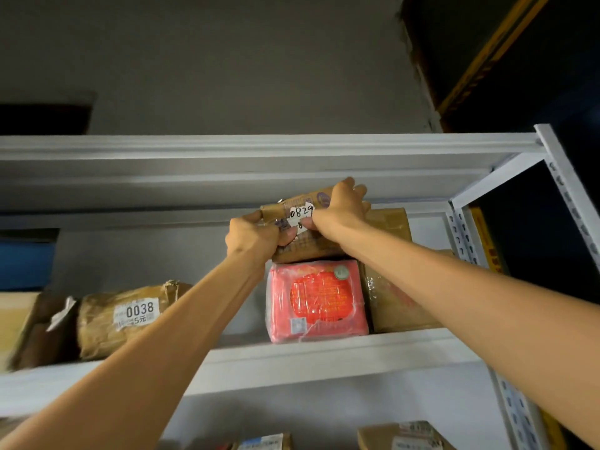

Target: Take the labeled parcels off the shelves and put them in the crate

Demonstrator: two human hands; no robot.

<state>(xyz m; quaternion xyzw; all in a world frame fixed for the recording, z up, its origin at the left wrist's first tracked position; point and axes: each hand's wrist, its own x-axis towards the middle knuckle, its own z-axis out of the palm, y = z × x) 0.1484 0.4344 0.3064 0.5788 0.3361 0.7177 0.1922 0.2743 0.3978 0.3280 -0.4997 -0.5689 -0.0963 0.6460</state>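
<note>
A flat brown parcel (302, 203) with a white handwritten label reading 0829 sits on top of a red shrink-wrapped box (316, 300) on the upper shelf (324, 352). My left hand (255, 235) grips the parcel's lower left corner. Over its right end curls my right hand (341, 209), fingers on top and thumb underneath. The parcel is tilted, its right end higher. A brown wrapped parcel (130, 319) labelled 0038 lies further left on the same shelf. The crate is not in view.
A brown carton (394, 303) stands right of the red box. A dark wrapped bundle (42, 332) lies at the far left. The white shelf upright (565, 190) runs down the right side. More labelled parcels (406, 436) lie on the shelf below.
</note>
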